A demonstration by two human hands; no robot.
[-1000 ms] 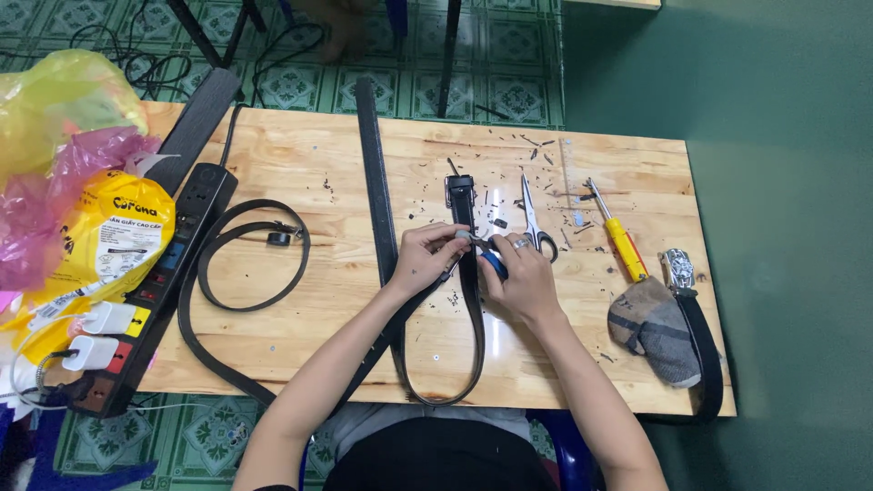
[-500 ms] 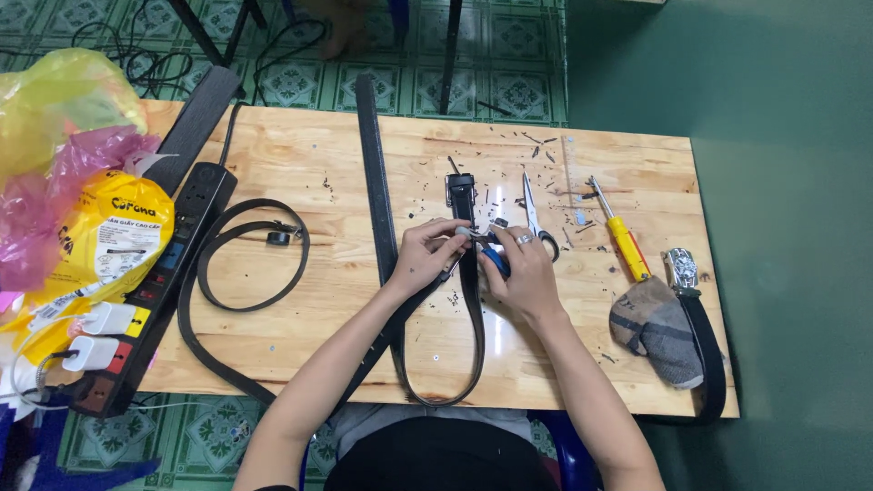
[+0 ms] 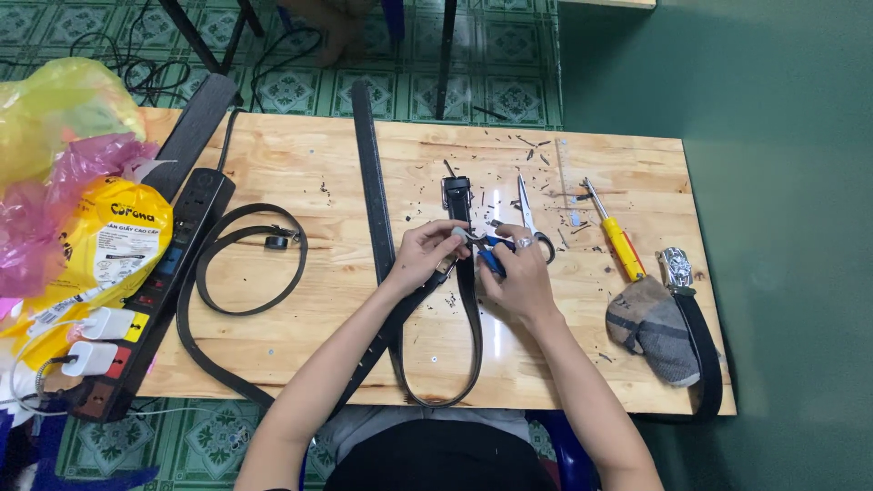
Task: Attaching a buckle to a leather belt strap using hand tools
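Observation:
My left hand (image 3: 427, 252) pinches a small silvery metal piece against a black belt (image 3: 471, 309) that loops down the middle of the wooden table (image 3: 346, 155). My right hand (image 3: 516, 277) is closed on a blue-handled tool (image 3: 492, 255) whose tip meets that metal piece. The belt's buckle end (image 3: 456, 189) lies just beyond my hands. A long black strap (image 3: 367, 173) runs beside my left hand toward the far edge.
Scissors (image 3: 528, 218) and a yellow-handled screwdriver (image 3: 617, 240) lie right of my hands. A grey cloth (image 3: 653, 327) and a belt with a silver buckle (image 3: 677, 268) sit at the right edge. A coiled black belt (image 3: 244, 264), a power strip (image 3: 162, 273) and plastic bags (image 3: 64, 182) fill the left.

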